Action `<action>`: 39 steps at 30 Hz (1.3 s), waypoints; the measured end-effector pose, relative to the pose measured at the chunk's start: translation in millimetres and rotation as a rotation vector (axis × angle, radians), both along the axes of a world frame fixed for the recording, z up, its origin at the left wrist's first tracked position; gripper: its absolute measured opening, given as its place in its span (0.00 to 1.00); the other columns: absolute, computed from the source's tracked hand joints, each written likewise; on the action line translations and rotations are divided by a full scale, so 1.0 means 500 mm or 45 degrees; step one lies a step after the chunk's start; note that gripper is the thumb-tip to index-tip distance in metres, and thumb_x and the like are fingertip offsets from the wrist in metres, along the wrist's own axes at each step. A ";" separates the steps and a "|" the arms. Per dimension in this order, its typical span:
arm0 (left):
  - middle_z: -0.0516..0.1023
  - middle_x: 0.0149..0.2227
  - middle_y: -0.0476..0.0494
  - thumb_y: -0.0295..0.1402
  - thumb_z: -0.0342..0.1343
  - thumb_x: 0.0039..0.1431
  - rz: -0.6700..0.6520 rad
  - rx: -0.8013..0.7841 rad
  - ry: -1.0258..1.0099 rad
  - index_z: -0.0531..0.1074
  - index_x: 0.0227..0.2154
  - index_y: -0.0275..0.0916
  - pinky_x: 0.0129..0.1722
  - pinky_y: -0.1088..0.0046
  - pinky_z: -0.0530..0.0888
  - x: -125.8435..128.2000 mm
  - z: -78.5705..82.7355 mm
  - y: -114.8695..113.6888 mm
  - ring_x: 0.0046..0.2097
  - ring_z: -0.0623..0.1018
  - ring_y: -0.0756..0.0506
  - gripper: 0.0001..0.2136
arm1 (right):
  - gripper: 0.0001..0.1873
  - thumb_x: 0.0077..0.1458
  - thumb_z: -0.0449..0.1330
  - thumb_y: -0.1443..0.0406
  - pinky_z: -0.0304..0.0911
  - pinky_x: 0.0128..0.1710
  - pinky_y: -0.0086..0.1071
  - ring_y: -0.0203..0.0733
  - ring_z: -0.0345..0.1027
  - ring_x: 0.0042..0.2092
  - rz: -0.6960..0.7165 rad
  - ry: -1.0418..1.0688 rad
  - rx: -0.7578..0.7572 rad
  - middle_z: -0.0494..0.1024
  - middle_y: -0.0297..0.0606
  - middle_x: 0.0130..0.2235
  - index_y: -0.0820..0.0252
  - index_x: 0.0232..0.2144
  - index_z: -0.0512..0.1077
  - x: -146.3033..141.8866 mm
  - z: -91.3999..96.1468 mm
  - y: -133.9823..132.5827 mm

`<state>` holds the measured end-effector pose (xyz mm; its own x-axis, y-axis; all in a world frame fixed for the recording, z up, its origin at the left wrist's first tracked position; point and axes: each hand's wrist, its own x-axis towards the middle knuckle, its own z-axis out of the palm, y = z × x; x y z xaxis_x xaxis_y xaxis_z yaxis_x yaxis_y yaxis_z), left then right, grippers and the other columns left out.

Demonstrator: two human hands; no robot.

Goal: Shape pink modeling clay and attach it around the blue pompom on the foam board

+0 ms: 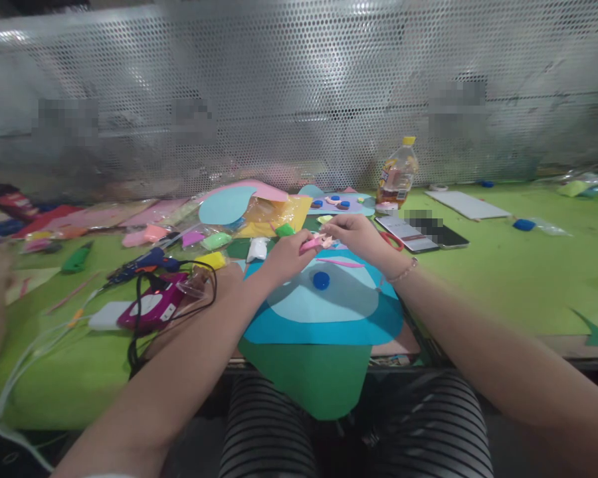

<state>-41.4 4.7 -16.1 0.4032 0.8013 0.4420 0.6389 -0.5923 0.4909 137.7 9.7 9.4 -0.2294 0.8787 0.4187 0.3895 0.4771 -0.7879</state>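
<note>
In the head view, the pale piece [325, 243], seemingly soft, is best pinched lightly while the pink strip [309, 245] is steadied. Both are held above the light-blue paper [299, 305], the left hand [290, 257]'s fingers clamped on the strip, the right hand [357, 237]'s apparently pinched on the piece, forearms angled inward.
</note>
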 end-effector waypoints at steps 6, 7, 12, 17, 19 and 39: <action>0.69 0.26 0.50 0.43 0.47 0.57 -0.012 -0.056 0.048 0.66 0.30 0.40 0.29 0.73 0.62 0.004 0.000 -0.003 0.29 0.68 0.49 0.11 | 0.14 0.52 0.55 0.58 0.52 0.25 0.28 0.33 0.56 0.26 0.013 -0.112 0.112 0.66 0.32 0.22 0.62 0.23 0.70 0.004 -0.008 0.008; 0.69 0.26 0.50 0.43 0.47 0.57 -0.002 -0.056 0.058 0.66 0.30 0.40 0.29 0.73 0.62 0.003 -0.003 0.000 0.29 0.68 0.48 0.11 | 0.14 0.53 0.54 0.59 0.51 0.25 0.28 0.33 0.55 0.25 -0.001 -0.123 0.121 0.65 0.31 0.22 0.62 0.23 0.69 0.006 -0.008 0.008; 0.71 0.28 0.48 0.44 0.46 0.58 0.111 0.002 0.067 0.66 0.31 0.40 0.30 0.72 0.61 -0.012 -0.019 0.027 0.31 0.70 0.46 0.12 | 0.09 0.50 0.56 0.63 0.52 0.26 0.28 0.33 0.58 0.26 0.053 -0.396 0.077 0.68 0.31 0.23 0.61 0.24 0.71 0.037 -0.003 0.016; 0.72 0.29 0.46 0.43 0.45 0.57 0.162 -0.022 0.054 0.66 0.31 0.39 0.31 0.71 0.62 -0.025 -0.021 0.041 0.32 0.70 0.46 0.13 | 0.06 0.47 0.59 0.65 0.59 0.31 0.29 0.35 0.66 0.30 0.517 -0.731 -0.101 0.77 0.35 0.31 0.58 0.26 0.76 0.059 -0.007 0.026; 0.72 0.29 0.46 0.43 0.45 0.57 0.154 -0.014 0.062 0.66 0.31 0.39 0.31 0.71 0.63 -0.025 -0.020 0.041 0.32 0.70 0.46 0.12 | 0.06 0.47 0.59 0.65 0.60 0.32 0.30 0.35 0.67 0.31 0.627 -0.796 -0.148 0.78 0.34 0.32 0.57 0.26 0.77 0.057 -0.012 0.027; 0.72 0.28 0.47 0.44 0.45 0.57 0.148 -0.008 0.065 0.67 0.30 0.39 0.30 0.71 0.62 -0.026 -0.018 0.038 0.31 0.70 0.46 0.13 | 0.05 0.47 0.61 0.68 0.64 0.28 0.27 0.35 0.71 0.29 0.460 -0.371 -0.372 0.76 0.35 0.26 0.60 0.22 0.68 0.039 -0.017 0.019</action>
<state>-54.2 23.9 -25.2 0.3291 0.8466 0.4182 0.7273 -0.5097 0.4596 157.0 19.3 0.7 -0.6079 0.7928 0.0434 0.4635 0.3986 -0.7914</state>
